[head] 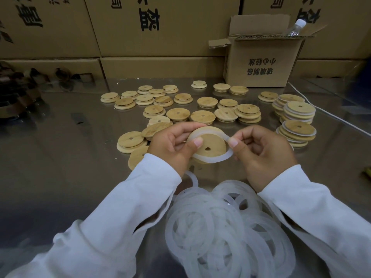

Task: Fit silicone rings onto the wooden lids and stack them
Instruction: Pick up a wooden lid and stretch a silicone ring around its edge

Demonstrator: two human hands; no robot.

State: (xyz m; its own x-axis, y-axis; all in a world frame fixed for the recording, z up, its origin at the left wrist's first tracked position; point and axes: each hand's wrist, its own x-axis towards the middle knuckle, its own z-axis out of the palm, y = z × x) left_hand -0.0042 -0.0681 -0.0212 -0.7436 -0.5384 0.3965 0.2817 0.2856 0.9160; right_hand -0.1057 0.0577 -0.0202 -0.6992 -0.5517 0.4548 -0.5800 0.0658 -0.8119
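Note:
My left hand (172, 143) grips a round wooden lid (210, 144) with a small centre hole, thumb pressed on its face. A translucent white silicone ring (216, 158) is looped round the lid, seated along the top edge and hanging loose at the lower right. My right hand (261, 151) pinches the ring at the lid's right side between thumb and fingers. A heap of loose silicone rings (226, 223) lies on the table just in front of me, between my sleeves. Stacks of ringed lids (297, 121) stand at the right.
Several bare wooden lids (180, 105) are scattered across the shiny table (70, 157) beyond my hands. An open cardboard box (261, 61) with a plastic bottle (296, 28) stands at the back right. Large cartons (160, 27) wall off the back. A white cable (331, 115) runs at the right.

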